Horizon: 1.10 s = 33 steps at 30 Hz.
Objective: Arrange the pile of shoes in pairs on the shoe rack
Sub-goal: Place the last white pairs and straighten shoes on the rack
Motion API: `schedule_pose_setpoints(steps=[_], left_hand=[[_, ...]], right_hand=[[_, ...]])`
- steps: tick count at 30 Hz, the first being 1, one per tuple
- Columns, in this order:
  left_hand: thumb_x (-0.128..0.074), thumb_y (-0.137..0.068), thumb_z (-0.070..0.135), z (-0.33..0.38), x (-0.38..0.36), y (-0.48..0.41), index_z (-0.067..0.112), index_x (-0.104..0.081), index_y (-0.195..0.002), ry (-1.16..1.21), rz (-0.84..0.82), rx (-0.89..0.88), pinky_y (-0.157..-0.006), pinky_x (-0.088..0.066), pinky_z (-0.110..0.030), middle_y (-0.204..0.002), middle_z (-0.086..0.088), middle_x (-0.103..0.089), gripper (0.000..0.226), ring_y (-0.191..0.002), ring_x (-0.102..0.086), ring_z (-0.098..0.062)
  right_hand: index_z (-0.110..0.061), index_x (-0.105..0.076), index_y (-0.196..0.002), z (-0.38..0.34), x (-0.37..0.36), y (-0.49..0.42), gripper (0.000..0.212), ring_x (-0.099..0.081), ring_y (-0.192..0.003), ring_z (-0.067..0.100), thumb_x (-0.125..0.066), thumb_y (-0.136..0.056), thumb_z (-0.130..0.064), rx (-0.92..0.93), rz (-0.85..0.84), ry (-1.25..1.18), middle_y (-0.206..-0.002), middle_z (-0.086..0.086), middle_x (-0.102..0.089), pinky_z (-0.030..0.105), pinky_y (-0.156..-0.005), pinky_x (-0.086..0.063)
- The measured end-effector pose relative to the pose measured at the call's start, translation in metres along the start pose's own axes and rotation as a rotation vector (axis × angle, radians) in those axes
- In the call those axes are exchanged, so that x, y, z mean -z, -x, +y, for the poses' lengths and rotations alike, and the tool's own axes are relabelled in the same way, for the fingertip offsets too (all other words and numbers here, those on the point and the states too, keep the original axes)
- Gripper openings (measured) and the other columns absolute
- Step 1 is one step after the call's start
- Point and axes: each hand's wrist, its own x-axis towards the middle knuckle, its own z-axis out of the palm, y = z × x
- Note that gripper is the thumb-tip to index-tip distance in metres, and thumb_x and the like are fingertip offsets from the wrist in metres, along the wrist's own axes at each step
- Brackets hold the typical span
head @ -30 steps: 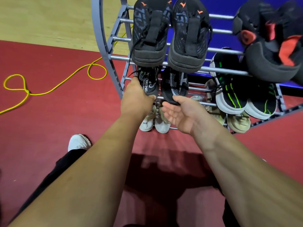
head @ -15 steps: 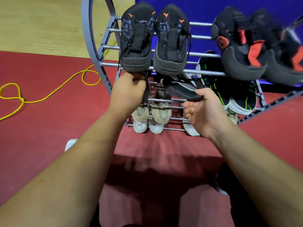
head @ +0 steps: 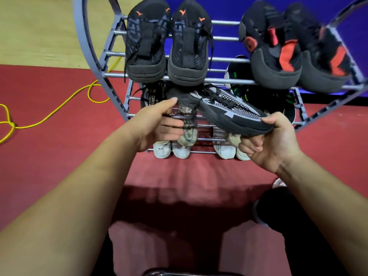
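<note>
1. Black-and-grey sneaker (head: pixel 229 110): mesh upper with a pale dotted panel, black laces and a thick dark rubber sole. You hold it level in front of the rack's second shelf, heel to the left and toe to the right, clear of the rails.
2. Left hand (head: pixel 159 124): thumb laid on the soft heel collar and fingers (head: pixel 171 129) curled beneath, so you grip the sneaker's heel end. A loose lace runs across the fingers.
3. Right hand (head: pixel 272 144): thumb pressed on the toe cap and fingers curled under the sole, clamping the toe end.
4. Shoe rack (head: pixel 85 36): grey, with round metal rails between curved side frames. It stands on the floor, its shelves sloping.
5. Black knit pair with orange marks (head: pixel 147 42): top shelf, left, side by side with heels toward you.
6. Black pair with red panels (head: pixel 274 52): top shelf, right; blurred.
7. Black shoe with white lettering (head: pixel 153 94): second shelf, left, just behind your left thumb.
8. Black shoe with green streaks (head: pixel 258 96): second shelf, right, partly hidden.
9. Beige shoe (head: pixel 189 130) and white shoes (head: pixel 162 149): lower shelves.
10. Yellow cable (head: pixel 59 108): looped on the red floor (head: pixel 49 146), left of the rack.
</note>
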Motion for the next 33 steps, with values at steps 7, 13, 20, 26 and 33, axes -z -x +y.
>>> schedule_pose_setpoints(steps=[7,13,20,26,33], left_hand=[[-0.058,-0.091,0.061,0.000,0.011,-0.002,0.021,-0.069,-0.122,0.035,-0.032,-0.036,-0.083,-0.049,-0.035,-0.114,-0.007,-0.073,0.052,-0.092,-0.067,-0.019],[-0.064,-0.090,0.047,-0.006,0.020,0.003,0.015,-0.072,-0.122,-0.048,-0.016,-0.007,-0.085,-0.052,-0.033,-0.116,-0.007,-0.076,0.046,-0.097,-0.067,-0.019],[-0.052,-0.096,0.031,-0.007,0.032,0.010,0.020,-0.068,-0.108,0.099,-0.004,-0.029,-0.055,-0.055,-0.023,-0.090,0.001,-0.074,0.023,-0.071,-0.069,-0.012],[-0.059,-0.097,0.027,-0.011,0.023,0.009,0.018,-0.072,-0.095,0.167,-0.029,-0.051,-0.082,-0.055,-0.030,-0.086,0.006,-0.076,0.016,-0.071,-0.069,-0.008],[-0.059,-0.102,0.024,-0.020,-0.004,-0.002,-0.007,-0.064,-0.129,0.264,-0.054,-0.103,-0.100,-0.056,-0.036,-0.125,-0.021,-0.070,0.041,-0.114,-0.068,-0.029]], right_hand=[[-0.009,-0.014,-0.074,-0.008,0.018,0.009,0.037,-0.016,-0.034,0.016,-0.044,-0.071,-0.030,-0.067,-0.045,0.096,-0.035,0.005,-0.026,0.030,-0.046,-0.012],[-0.006,-0.057,-0.080,-0.005,0.009,-0.001,0.043,-0.028,-0.041,0.020,-0.050,-0.093,-0.046,-0.076,0.096,0.255,-0.046,0.007,-0.038,0.033,-0.052,-0.018],[-0.021,-0.068,-0.074,-0.003,-0.027,-0.026,0.040,-0.064,-0.063,0.020,-0.055,-0.100,-0.049,-0.054,0.254,0.225,-0.073,0.006,-0.063,0.030,-0.062,-0.047],[-0.016,-0.061,-0.102,0.016,-0.072,-0.044,0.031,-0.072,-0.074,0.026,-0.057,-0.101,-0.047,-0.070,0.215,0.272,-0.095,0.009,-0.071,0.035,-0.067,-0.054],[-0.012,-0.067,-0.123,0.031,-0.105,-0.066,0.036,-0.073,-0.087,0.030,-0.061,-0.100,-0.039,-0.036,0.192,0.380,-0.111,0.012,-0.078,0.040,-0.075,-0.055]])
